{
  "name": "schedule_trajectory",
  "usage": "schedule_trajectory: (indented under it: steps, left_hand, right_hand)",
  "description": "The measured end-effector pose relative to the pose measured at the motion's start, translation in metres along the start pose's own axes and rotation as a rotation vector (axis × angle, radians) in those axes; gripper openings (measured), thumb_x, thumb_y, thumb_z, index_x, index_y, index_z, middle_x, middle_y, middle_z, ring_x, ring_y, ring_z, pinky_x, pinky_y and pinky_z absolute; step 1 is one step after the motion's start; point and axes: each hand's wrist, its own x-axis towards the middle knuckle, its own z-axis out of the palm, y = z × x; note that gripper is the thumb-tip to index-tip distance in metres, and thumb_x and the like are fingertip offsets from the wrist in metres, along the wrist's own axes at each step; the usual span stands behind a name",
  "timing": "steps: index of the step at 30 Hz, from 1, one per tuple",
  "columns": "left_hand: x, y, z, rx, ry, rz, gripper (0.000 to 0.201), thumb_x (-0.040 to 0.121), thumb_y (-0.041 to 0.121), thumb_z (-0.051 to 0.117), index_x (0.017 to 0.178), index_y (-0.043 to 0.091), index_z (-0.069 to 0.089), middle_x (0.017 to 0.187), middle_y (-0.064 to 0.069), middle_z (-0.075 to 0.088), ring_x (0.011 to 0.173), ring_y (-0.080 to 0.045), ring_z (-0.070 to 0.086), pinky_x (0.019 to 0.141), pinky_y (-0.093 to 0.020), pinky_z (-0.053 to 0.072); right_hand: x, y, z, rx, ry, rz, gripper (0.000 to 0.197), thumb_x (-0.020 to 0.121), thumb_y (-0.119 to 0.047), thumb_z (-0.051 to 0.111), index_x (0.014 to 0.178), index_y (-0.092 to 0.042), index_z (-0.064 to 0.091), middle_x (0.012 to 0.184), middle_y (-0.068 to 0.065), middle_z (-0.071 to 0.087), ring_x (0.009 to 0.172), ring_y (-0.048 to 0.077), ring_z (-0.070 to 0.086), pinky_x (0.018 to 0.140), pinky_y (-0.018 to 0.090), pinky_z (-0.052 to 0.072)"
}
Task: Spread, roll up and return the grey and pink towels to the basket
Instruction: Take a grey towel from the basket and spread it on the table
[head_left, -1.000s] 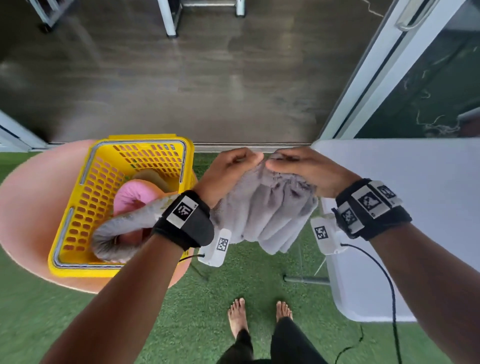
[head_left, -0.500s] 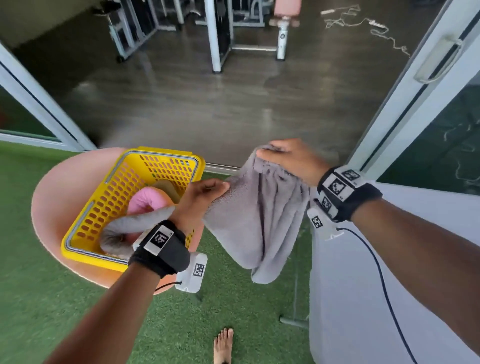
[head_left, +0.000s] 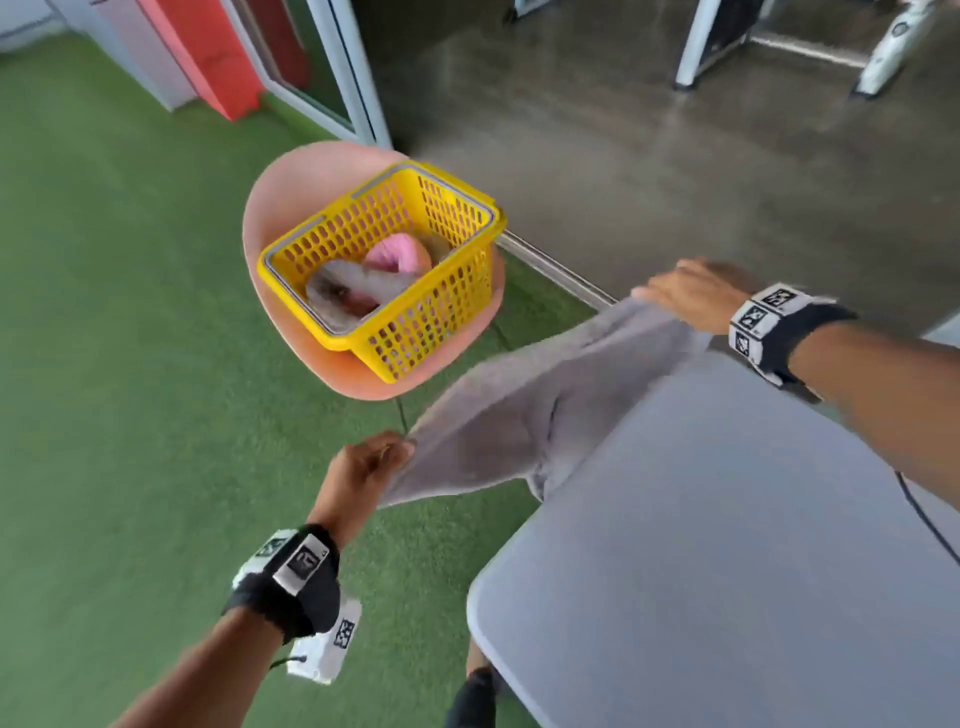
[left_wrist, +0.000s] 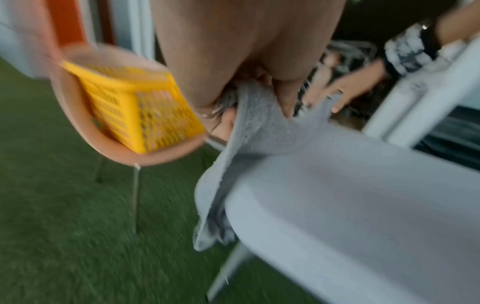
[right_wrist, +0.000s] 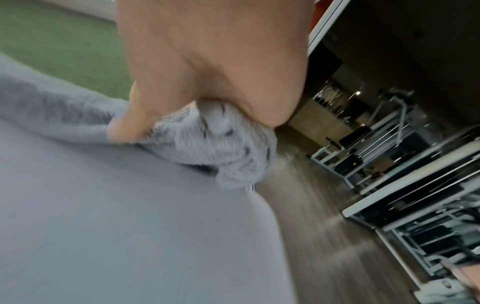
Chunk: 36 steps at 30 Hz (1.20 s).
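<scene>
Left hand: fingers curled, pinching one end of the grey towel; the left wrist view confirms cloth bunched between thumb and fingers. This hand is held off the near-left corner of the bench, over the green turf.

Right hand: closed over the opposite end of the same towel, at the far-left corner of the bench. In the right wrist view the thumb and palm clamp a wad of grey cloth against or just above the bench surface; contact with the surface cannot be told because of blur.

Grey towel: stretched between the two hands along the left edge of the bench. Part of it lies over the bench edge, and a fold hangs down past that edge, as the left wrist view shows.

Basket: yellow, perforated, sitting on the seat of a pink chair, well apart from the bench, to its left. Inside it, a rolled pink towel and, beside it toward the near wall, a pale rolled cloth; colour of the latter unclear.

Beyond the chair and bench: dark floor and a white door frame.
</scene>
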Motion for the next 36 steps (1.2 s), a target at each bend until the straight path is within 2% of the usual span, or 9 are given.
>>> schedule_trajectory:
  steps: [1, 4, 8, 12, 15, 19, 26, 32, 36]
  left_hand:
    - [-0.024, -0.016, 0.022, 0.085, -0.069, -0.034, 0.024, 0.083, 0.051, 0.056, 0.090, 0.032, 0.068, 0.074, 0.014, 0.068, 0.063, 0.001, 0.057, 0.062, -0.027, 0.046]
    - [-0.093, -0.041, 0.094, 0.252, -0.307, -0.091, 0.017, 0.090, 0.039, 0.056, 0.102, 0.030, 0.064, 0.077, 0.007, 0.068, 0.063, -0.006, 0.059, 0.058, -0.023, 0.041]
    - [-0.144, -0.047, 0.166, 0.313, -0.479, -0.126, 0.019, 0.091, 0.022, 0.057, 0.110, 0.021, 0.058, 0.109, 0.015, 0.069, 0.091, -0.014, 0.067, 0.075, -0.020, 0.047]
    - [-0.143, -0.048, 0.187, 0.398, -0.344, -0.097, 0.010, 0.093, 0.014, 0.053, 0.103, 0.012, 0.054, 0.071, 0.011, 0.060, 0.053, -0.005, 0.052, 0.048, -0.010, 0.038]
    - [-0.126, -0.044, 0.172, 0.385, -0.200, -0.112, 0.006, 0.095, 0.008, 0.052, 0.101, 0.007, 0.054, 0.054, 0.011, 0.047, 0.043, 0.002, 0.041, 0.042, -0.011, 0.038]
    - [-0.089, -0.042, 0.131, 0.370, 0.041, -0.181, 0.016, 0.098, 0.010, 0.049, 0.106, 0.007, 0.062, 0.077, -0.002, 0.066, 0.050, -0.008, 0.053, 0.040, -0.012, 0.036]
    - [-0.028, -0.028, 0.087, 0.284, 0.458, -0.327, 0.026, 0.095, 0.014, 0.050, 0.112, 0.016, 0.070, 0.098, -0.019, 0.070, 0.091, -0.036, 0.064, 0.073, -0.035, 0.044]
    - [-0.070, -0.040, 0.136, 0.258, 0.435, -0.408, 0.025, 0.096, 0.012, 0.049, 0.111, 0.014, 0.068, 0.093, -0.016, 0.071, 0.078, -0.029, 0.062, 0.066, -0.031, 0.040]
    - [-0.092, -0.046, 0.154, 0.257, 0.419, -0.478, 0.023, 0.096, 0.012, 0.050, 0.110, 0.015, 0.068, 0.094, -0.016, 0.071, 0.082, -0.032, 0.064, 0.067, -0.031, 0.041]
  right_hand:
    - [-0.009, 0.001, 0.029, -0.096, -0.057, -0.033, 0.029, 0.091, -0.021, 0.053, 0.118, -0.031, 0.054, 0.098, 0.007, 0.070, 0.082, 0.036, 0.063, 0.078, 0.041, 0.049]
    - [-0.055, -0.017, 0.087, -0.149, -0.271, 0.004, 0.044, 0.079, -0.056, 0.068, 0.113, -0.030, 0.058, 0.116, -0.003, 0.066, 0.112, 0.025, 0.058, 0.089, 0.035, 0.037]
    - [-0.098, -0.014, 0.128, -0.087, -0.309, 0.144, 0.041, 0.081, -0.016, 0.063, 0.120, -0.025, 0.054, 0.123, -0.002, 0.062, 0.117, 0.023, 0.058, 0.091, 0.035, 0.038]
    - [-0.111, -0.001, 0.133, 0.033, -0.103, 0.344, 0.023, 0.082, 0.004, 0.056, 0.098, -0.007, 0.067, 0.107, 0.020, 0.064, 0.098, 0.040, 0.063, 0.086, 0.041, 0.047]
    - [-0.100, 0.012, 0.129, 0.105, -0.066, 0.459, 0.021, 0.084, 0.005, 0.059, 0.102, -0.001, 0.069, 0.099, 0.028, 0.065, 0.093, 0.044, 0.064, 0.080, 0.047, 0.052]
    - [-0.079, 0.019, 0.108, 0.228, 0.096, 0.495, 0.017, 0.084, -0.006, 0.068, 0.099, 0.001, 0.067, 0.096, 0.035, 0.062, 0.092, 0.050, 0.062, 0.078, 0.049, 0.049]
    - [-0.005, 0.043, 0.082, 0.425, 0.381, 0.405, 0.042, 0.078, 0.014, 0.046, 0.101, -0.006, 0.076, 0.106, 0.027, 0.056, 0.093, 0.048, 0.058, 0.082, 0.046, 0.048]
    - [-0.002, 0.048, 0.100, 0.421, 0.351, 0.446, 0.045, 0.090, 0.002, 0.043, 0.121, -0.020, 0.068, 0.112, 0.029, 0.062, 0.098, 0.048, 0.061, 0.080, 0.046, 0.048]
    - [-0.014, 0.060, 0.127, 0.274, 0.139, 0.515, 0.026, 0.086, 0.000, 0.053, 0.103, -0.008, 0.072, 0.101, 0.027, 0.067, 0.093, 0.043, 0.066, 0.080, 0.045, 0.055]
